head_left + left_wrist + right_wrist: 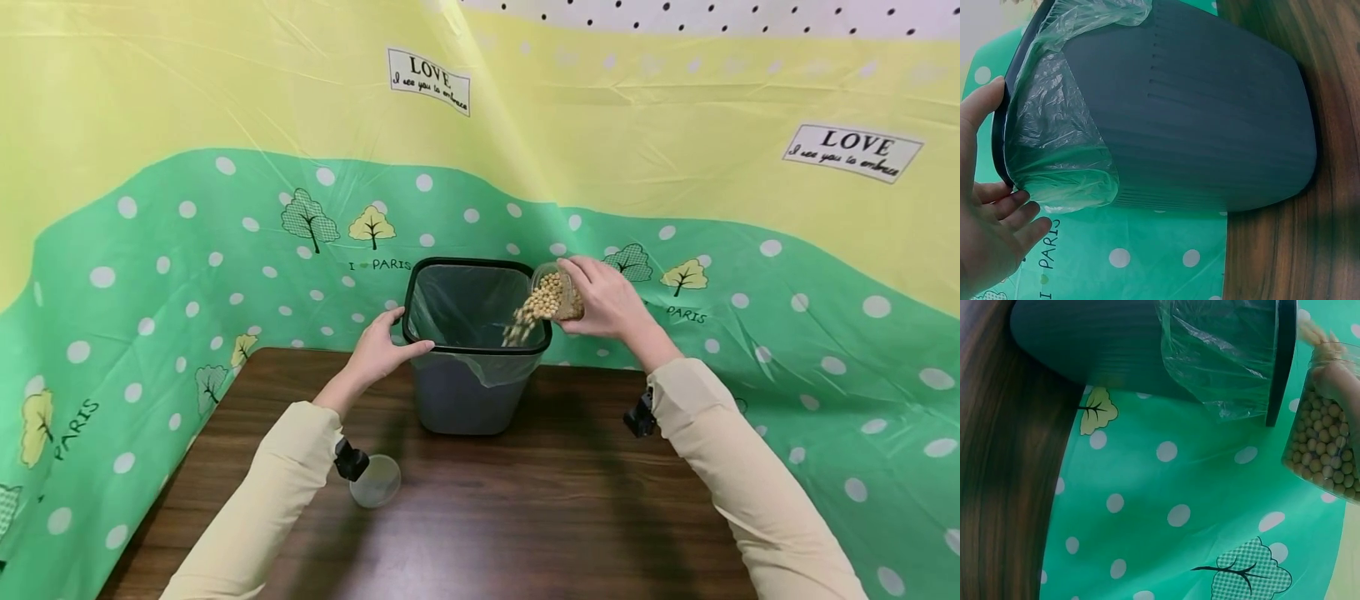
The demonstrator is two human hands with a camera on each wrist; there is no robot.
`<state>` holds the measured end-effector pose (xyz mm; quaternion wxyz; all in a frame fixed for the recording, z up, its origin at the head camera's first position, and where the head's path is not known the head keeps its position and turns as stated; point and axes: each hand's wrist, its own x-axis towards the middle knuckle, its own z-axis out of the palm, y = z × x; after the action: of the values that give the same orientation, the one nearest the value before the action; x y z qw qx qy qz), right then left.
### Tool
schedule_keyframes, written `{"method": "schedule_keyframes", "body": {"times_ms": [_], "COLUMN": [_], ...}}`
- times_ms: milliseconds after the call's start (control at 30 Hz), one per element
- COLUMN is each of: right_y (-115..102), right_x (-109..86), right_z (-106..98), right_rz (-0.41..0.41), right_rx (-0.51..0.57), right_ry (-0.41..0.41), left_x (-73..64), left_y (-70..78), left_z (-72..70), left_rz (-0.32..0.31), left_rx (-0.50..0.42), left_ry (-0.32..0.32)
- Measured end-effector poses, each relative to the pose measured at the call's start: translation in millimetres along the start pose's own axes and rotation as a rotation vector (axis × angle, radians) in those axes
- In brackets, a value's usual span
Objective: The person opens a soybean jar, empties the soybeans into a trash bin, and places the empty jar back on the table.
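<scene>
On the yellow part of the backdrop sheet (pixel 630 125), a left white label (pixel 429 81) and a right white label (pixel 852 152) both read "LOVE" over "I see you to embrace". Its green part (pixel 480 183) bore "I PARIS" centrally, with "PARIS" legible at far left and right.

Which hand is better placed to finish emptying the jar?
Right, likely: the right hand grips the tilted jar beside the bin, beans falling inside; the left hand holds the rim.

In front of me, a yellow-and-green cloth (pixel 247 192) printed with trees (pixel 308 220) and "LOVE" panels (pixel 429 81) hangs behind a wood-grain table (pixel 570 517).
</scene>
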<state>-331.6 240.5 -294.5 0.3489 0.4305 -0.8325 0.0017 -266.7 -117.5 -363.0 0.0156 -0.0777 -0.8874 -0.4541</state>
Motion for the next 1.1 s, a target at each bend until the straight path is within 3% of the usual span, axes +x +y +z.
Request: {"method": "schedule_keyframes", "body": {"times_ms": [267, 1100], "right_y": [3.6, 3.7], "right_x": [4.0, 19.9], "right_z": [-3.1, -8.8], "right_rz": [-0.056, -0.103], "right_rx": [-0.02, -0.048], "right_ry": [0.008, -0.021], "left_x": [-1.2, 1.4], "left_y": [-0.2, -2.4], "left_z": [0.2, 0.8], "left_rz": [-0.01, -0.016], "left_rx": [-0.011, -0.026], "left_ry": [-0.009, -0.003]}}
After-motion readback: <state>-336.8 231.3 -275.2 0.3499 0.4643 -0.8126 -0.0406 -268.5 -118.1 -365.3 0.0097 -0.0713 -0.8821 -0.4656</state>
